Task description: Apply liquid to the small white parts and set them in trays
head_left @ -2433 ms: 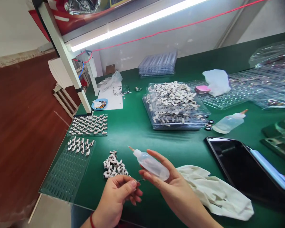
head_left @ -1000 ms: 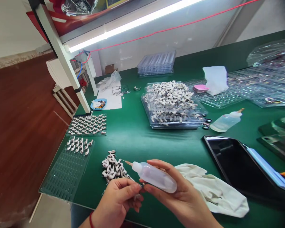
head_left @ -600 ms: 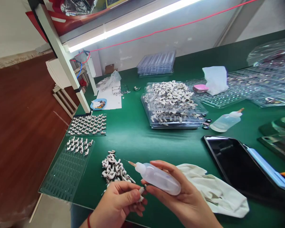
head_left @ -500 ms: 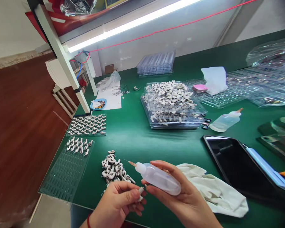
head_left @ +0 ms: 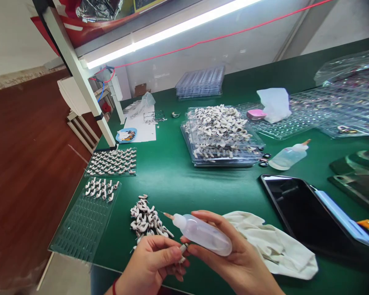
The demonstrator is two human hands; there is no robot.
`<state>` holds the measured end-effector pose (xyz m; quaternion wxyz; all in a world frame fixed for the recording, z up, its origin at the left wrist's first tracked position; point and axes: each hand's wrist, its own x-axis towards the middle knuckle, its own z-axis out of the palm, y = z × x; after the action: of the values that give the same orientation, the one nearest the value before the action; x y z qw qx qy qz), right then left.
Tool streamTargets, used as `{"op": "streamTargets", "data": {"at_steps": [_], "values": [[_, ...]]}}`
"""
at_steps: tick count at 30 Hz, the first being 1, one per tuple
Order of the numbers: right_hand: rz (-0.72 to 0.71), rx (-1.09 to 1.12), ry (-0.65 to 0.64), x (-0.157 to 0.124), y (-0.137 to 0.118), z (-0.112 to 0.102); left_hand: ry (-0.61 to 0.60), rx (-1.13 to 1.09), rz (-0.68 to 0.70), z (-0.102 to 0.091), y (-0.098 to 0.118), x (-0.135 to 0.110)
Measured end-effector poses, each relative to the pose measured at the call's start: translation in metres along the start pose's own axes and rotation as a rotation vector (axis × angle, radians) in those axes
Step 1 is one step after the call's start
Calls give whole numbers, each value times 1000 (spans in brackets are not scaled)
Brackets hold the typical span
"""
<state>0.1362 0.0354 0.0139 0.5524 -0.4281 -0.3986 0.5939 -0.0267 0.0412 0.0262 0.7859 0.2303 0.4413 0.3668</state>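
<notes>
My left hand [head_left: 155, 262] pinches a small white earbud shell [head_left: 183, 248] between thumb and fingers. My right hand [head_left: 224, 246] holds a translucent squeeze bottle [head_left: 207, 234] with a thin needle tip that points up and left. The right fingertips also meet the end of the earbud shell, and a tiny part there is too small to make out. Just beyond my left hand lies a loose pile of white earbud shells [head_left: 146, 217] on the green table [head_left: 160, 180].
At left are a part-filled clear tray [head_left: 80, 225] and a fuller tray [head_left: 112, 162]. Stacked trays heaped with shells [head_left: 221, 127] stand in the middle. To the right lie a second bottle [head_left: 287, 157], a phone [head_left: 298, 209], and a white cloth [head_left: 273, 246].
The right fingertips have come closer to the earbud shell in my left hand. The bottle has shifted slightly left and down; the whole view has also drifted a little.
</notes>
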Motion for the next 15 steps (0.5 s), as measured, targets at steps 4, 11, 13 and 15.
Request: {"op": "streamTargets", "data": {"at_steps": [4, 11, 13, 15], "values": [[-5, -15, -5, -1, -5, 1, 2, 28, 22, 2, 1, 0], [-37, -68, 13, 0, -2, 0, -6, 98, 77, 0, -3, -1], [-46, -83, 18, -2, 0, 0, -8, 169, 129, -3, -5, -1], [-47, -89, 24, -5, 4, -3, 19, 332, 236, -9, -7, -4]]}}
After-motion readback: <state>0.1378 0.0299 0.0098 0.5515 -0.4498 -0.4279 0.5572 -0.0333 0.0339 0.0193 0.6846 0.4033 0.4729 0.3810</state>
